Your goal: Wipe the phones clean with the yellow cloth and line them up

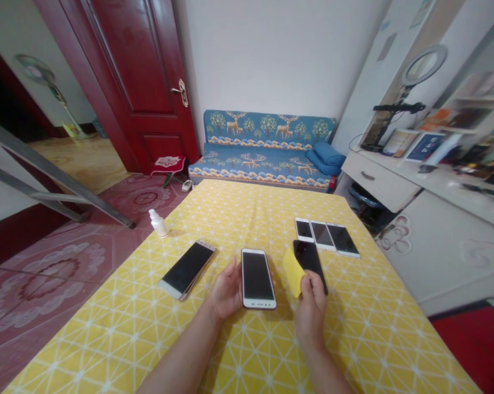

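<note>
My left hand point(227, 290) is closed around a white-fronted smartphone point(258, 278), screen up, its fingertips showing at the phone's far side. Between the thumb and fingers of my right hand point(311, 306) is a thin yellow cloth point(293, 272), held above the table. Just behind the cloth lies a black smartphone point(311, 260), partly hidden by it. To the left of my left hand rests another smartphone point(188, 268) with a dark screen and pale ends.
A yellow patterned cloth covers the table point(247, 216). Three white-framed phones point(322, 234) lie in a row at the right. A white pump bottle point(159, 224) stands near the left edge. Beyond are a blue sofa point(259, 155) and a white cabinet point(444, 241).
</note>
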`<state>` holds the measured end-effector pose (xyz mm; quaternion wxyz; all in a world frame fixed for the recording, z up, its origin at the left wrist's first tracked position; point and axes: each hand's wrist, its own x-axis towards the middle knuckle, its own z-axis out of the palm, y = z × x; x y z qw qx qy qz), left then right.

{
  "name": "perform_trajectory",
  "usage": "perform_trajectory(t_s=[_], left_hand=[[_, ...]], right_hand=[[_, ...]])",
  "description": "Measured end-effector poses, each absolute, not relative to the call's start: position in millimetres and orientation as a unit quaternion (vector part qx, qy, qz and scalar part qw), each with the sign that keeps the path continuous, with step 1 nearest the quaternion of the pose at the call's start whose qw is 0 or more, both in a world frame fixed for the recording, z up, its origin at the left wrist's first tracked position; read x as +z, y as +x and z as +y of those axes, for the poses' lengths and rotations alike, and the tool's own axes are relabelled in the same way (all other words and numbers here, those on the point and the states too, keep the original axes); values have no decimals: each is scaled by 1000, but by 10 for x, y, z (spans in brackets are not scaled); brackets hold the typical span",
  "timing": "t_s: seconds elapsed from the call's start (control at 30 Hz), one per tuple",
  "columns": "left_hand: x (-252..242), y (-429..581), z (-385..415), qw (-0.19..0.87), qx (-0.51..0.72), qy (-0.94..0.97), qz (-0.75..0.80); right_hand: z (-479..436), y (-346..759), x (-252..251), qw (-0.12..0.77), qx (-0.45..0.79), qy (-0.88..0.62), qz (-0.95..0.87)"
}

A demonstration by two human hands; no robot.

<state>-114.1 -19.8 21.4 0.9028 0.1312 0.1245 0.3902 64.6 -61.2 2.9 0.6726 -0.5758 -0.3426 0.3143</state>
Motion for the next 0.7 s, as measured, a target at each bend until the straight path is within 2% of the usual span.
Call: perform_trajectory(t_s=[0.17,0.3,0.4,0.7], left_hand=[[90,-1057,-203,898,382,140,167],[99,-1054,-225,887,399,137,187],[139,-1064,-250,885,400,131,199],[229,-1003,-327,886,361,171,237]], right_hand=[[-786,532,157,572,281,-459,-619],[-863,456,188,486,198,-370,-767],[-865,434,212,469,186,-359,-785],[-773,400,192,500,117,-381,-769]])
